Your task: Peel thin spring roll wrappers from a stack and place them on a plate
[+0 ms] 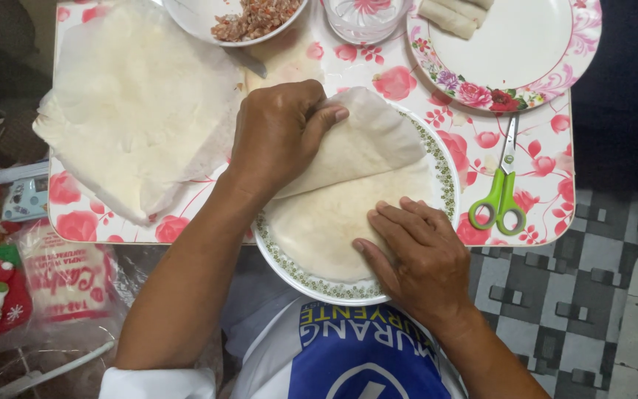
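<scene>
A thin pale wrapper lies on a white plate with a green patterned rim. My left hand grips the wrapper's upper left edge and has it folded over toward the middle. Flat on the wrapper's lower right part rests my right hand, fingers spread and pressing it down.
A stack of wrappers lies at the left of the rose-patterned tray table. A bowl of minced filling, a glass bowl and a floral plate with rolled pieces stand at the back. Green-handled scissors lie at the right.
</scene>
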